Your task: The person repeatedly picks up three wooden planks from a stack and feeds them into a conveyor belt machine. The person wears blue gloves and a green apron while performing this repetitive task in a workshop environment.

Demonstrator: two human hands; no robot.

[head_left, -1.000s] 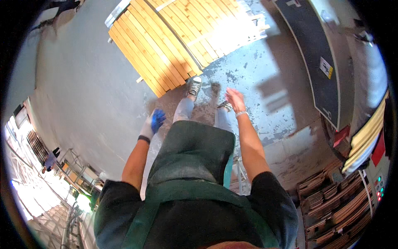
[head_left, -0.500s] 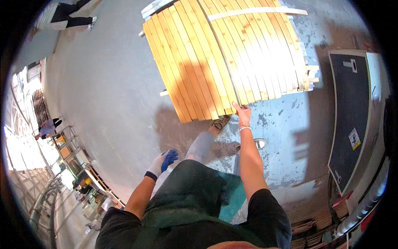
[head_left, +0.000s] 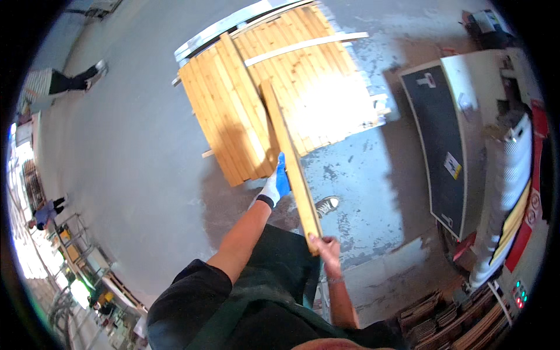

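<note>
Raw matt wooden plank (head_left: 290,160); slatted wooden panel (head_left: 274,99); rough, stained concrete floor (head_left: 128,151).

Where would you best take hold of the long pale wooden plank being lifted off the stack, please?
Probably two-handed, as shown: the long pale wooden plank is narrow and tilted, so the bare right hand takes its near end while the gloved left hand supports the middle from the left.
</note>
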